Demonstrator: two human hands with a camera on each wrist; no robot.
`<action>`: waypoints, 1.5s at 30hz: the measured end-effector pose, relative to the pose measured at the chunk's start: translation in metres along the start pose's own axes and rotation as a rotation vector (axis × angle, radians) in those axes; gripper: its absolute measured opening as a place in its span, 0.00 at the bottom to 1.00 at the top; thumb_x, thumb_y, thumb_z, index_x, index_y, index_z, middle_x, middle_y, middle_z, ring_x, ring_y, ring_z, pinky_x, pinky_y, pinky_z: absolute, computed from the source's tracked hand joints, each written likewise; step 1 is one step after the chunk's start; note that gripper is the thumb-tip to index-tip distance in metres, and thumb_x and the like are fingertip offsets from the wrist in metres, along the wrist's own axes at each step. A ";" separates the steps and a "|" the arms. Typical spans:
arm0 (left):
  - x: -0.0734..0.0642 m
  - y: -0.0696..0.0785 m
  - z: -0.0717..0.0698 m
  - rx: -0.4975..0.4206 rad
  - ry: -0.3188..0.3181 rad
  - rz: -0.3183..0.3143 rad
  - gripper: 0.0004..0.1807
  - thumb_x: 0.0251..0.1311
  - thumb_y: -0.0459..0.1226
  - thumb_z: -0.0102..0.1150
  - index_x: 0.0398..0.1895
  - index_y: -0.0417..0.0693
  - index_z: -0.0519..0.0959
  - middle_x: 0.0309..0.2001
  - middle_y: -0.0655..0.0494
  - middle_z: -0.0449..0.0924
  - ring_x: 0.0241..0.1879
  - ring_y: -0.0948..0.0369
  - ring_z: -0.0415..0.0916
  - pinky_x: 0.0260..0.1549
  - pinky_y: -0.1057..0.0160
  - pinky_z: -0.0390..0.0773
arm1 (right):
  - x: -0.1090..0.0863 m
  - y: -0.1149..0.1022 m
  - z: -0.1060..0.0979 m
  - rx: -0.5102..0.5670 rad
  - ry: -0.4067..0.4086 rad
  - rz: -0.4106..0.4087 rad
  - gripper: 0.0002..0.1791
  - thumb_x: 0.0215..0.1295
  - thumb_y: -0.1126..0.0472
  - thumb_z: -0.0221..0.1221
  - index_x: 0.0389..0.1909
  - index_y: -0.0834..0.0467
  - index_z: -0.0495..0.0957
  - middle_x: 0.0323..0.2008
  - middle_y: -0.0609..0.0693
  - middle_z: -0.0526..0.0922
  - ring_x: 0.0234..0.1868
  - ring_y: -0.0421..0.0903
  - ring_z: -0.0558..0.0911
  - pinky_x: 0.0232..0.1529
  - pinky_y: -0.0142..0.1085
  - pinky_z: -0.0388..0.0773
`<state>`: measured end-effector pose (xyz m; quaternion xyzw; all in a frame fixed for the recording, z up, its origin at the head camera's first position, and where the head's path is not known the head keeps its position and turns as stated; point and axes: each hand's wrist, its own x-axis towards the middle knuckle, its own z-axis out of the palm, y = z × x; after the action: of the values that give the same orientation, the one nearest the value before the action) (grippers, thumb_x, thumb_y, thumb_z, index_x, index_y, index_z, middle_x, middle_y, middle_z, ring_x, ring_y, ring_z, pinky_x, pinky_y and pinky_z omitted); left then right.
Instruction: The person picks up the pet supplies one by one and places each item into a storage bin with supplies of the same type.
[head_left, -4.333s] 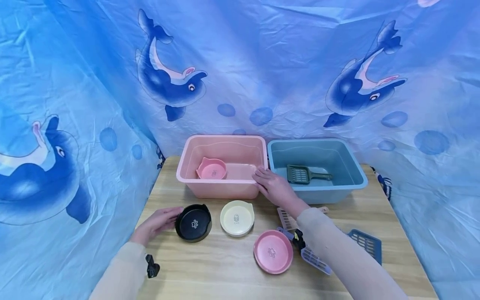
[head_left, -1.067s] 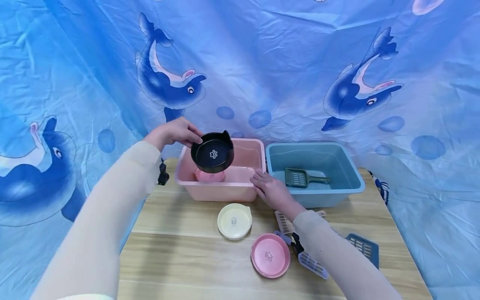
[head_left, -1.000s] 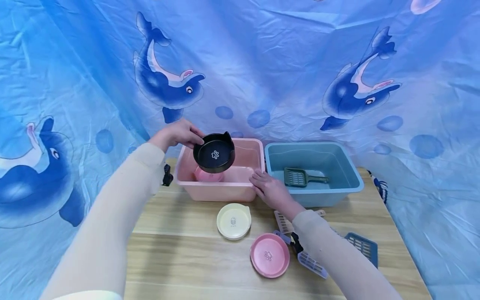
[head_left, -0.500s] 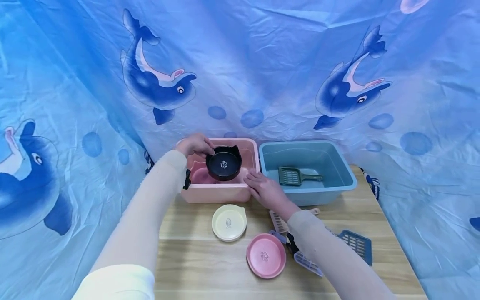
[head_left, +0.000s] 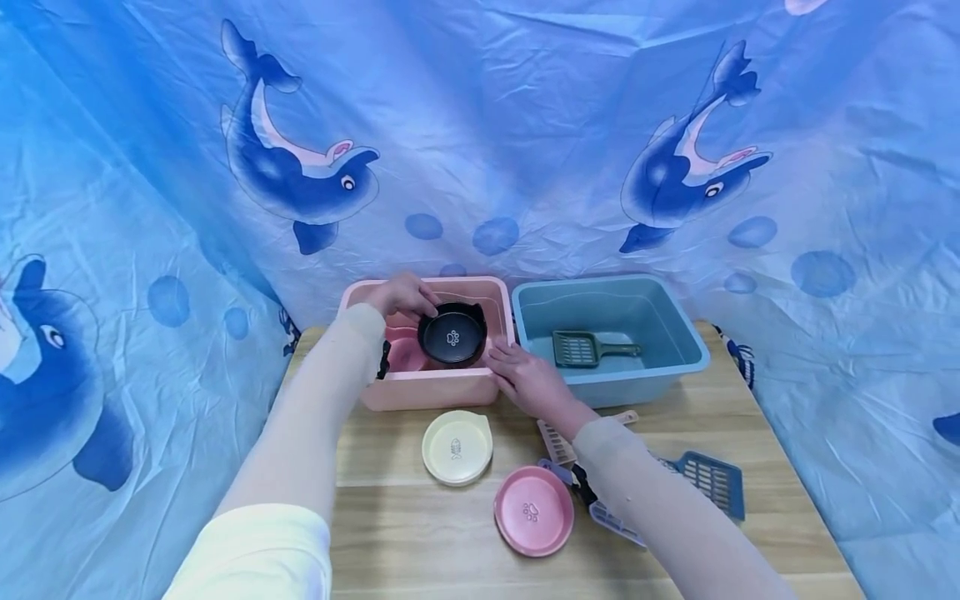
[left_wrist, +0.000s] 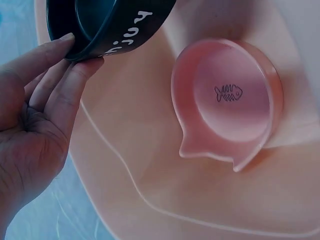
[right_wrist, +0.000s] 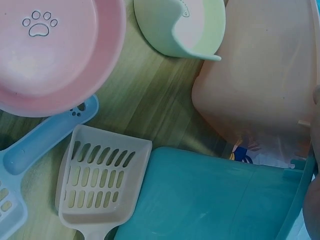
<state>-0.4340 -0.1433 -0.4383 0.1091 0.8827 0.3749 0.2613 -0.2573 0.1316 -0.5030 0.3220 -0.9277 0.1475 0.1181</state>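
Observation:
My left hand (head_left: 407, 297) pinches the rim of a black pet bowl (head_left: 453, 336) with a paw print, thumb inside and fingers outside. The bowl is held within the pink bin (head_left: 427, 393), right of a smaller pink cat-eared bowl (head_left: 406, 355). In the left wrist view, white lettering marks the side of the black bowl (left_wrist: 135, 30), and the pink bowl (left_wrist: 232, 95) shows a fishbone print on its base. My right hand (head_left: 531, 382) rests with fingers extended over the pink bin's front right corner.
A blue bin (head_left: 633, 387) holding a dark green litter scoop (head_left: 577, 349) stands to the right. Nearer lie a cream bowl (head_left: 457, 448), a pink bowl (head_left: 533, 511), a beige scoop (right_wrist: 102, 175), a lavender scoop (head_left: 615, 523) and a blue scoop (head_left: 712, 483).
My left hand took the black bowl from the table's left side, raised it over the pink bin, then lowered it inside, moving right. My right hand stayed on the bin's corner.

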 end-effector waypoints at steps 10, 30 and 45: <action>0.019 -0.004 0.013 0.068 -0.049 0.053 0.18 0.68 0.29 0.67 0.60 0.35 0.85 0.59 0.38 0.86 0.41 0.58 0.87 0.45 0.61 0.90 | 0.003 -0.002 -0.004 0.002 -0.022 -0.025 0.21 0.76 0.60 0.66 0.67 0.60 0.82 0.68 0.57 0.82 0.73 0.55 0.77 0.77 0.51 0.69; 0.024 0.001 0.021 0.089 -0.111 0.112 0.19 0.72 0.29 0.63 0.63 0.31 0.82 0.60 0.37 0.86 0.52 0.50 0.87 0.56 0.52 0.88 | -0.001 0.000 -0.004 0.008 -0.049 0.033 0.23 0.78 0.58 0.64 0.69 0.59 0.81 0.70 0.54 0.80 0.76 0.54 0.74 0.79 0.50 0.67; -0.004 0.019 0.005 -0.003 -0.161 0.067 0.25 0.75 0.33 0.64 0.71 0.32 0.76 0.67 0.36 0.80 0.66 0.42 0.80 0.63 0.48 0.84 | -0.002 -0.005 -0.005 -0.014 -0.088 0.075 0.24 0.80 0.56 0.62 0.72 0.54 0.78 0.73 0.53 0.77 0.77 0.53 0.73 0.80 0.48 0.64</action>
<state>-0.4275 -0.1285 -0.4261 0.1680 0.8542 0.3748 0.3188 -0.2519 0.1305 -0.4983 0.2921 -0.9445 0.1312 0.0738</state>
